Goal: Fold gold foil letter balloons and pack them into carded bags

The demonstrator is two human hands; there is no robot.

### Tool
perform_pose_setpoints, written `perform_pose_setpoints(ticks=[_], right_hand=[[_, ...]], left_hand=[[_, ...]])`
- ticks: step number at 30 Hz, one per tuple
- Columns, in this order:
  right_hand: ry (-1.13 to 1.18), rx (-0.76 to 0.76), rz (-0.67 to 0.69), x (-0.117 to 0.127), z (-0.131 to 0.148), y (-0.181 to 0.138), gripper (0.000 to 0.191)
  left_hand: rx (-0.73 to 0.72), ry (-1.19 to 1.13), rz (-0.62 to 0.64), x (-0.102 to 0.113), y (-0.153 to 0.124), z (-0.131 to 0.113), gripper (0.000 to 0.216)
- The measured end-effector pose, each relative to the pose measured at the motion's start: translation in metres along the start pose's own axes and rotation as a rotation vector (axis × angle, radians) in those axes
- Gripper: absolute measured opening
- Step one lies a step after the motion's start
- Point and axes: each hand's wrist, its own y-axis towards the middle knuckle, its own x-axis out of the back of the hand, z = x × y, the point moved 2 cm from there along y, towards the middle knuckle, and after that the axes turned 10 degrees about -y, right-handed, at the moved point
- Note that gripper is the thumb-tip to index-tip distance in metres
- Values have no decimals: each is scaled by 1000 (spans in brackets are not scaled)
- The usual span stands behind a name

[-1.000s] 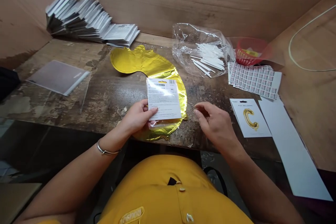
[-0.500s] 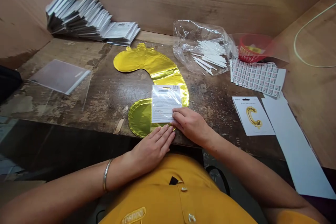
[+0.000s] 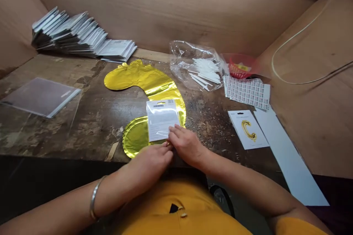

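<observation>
1. Left hand [image 3: 150, 165], flat along the lower edge of a clear film packet [image 3: 162, 121] half a second earlier, has curled in to meet the right hand [image 3: 187, 145]; my view has shifted too, dropping the scene lower and leftward.
2. Watching remotely, I judge the step in hand to be working that lower edge, perhaps folding or sealing it; the next move seems to call for steady fingertips along the film, with the printed card inside kept flat.
3. Right fingertips bend over the packet's lower right corner, left fingers bunched beside them; with the digits overlapping, I cannot tell whether either hand pinches the film.
4. Face up near the front edge of the worn wooden table [image 3: 91, 128], the packet overlaps a gold foil balloon [image 3: 165, 88], curved like a reversed C.
5. Mirror-bright and creased, the foil has seamed, rounded ends; the packet's glossy film throws glare across the card's small print.
6. Behind, slim white sticks [image 3: 206, 69] lie in a crumpled transparent bag [image 3: 180, 55] near a red mesh basket [image 3: 237, 71].
</observation>
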Motion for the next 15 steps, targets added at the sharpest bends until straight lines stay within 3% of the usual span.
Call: perform_pose_setpoints(ticks=[2, 4, 6, 7, 8, 10, 12, 15], right_hand=[[133, 21, -12, 2, -6, -1, 16], [241, 3, -47, 9, -26, 1, 18], [203, -180, -102, 18, -65, 10, 22], [111, -364, -130, 22, -91, 17, 23], [4, -527, -107, 24, -119, 24, 24], [-166, -766, 96, 20, -171, 39, 25], [-192, -843, 204, 10, -209, 52, 25], [-188, -878, 312, -7, -235, 63, 24]], left_hand=[[67, -52, -19, 15, 14, 19, 19], [104, -29, -71, 23, 28, 38, 35], [104, -4, -62, 23, 39, 51, 53], [114, 5, -48, 21, 43, 55, 54], [127, 16, -38, 18, 46, 58, 51], [147, 37, -42, 14, 49, 59, 43], [151, 40, -60, 12, 48, 57, 39], [145, -15, -106, 10, 45, 58, 39]])
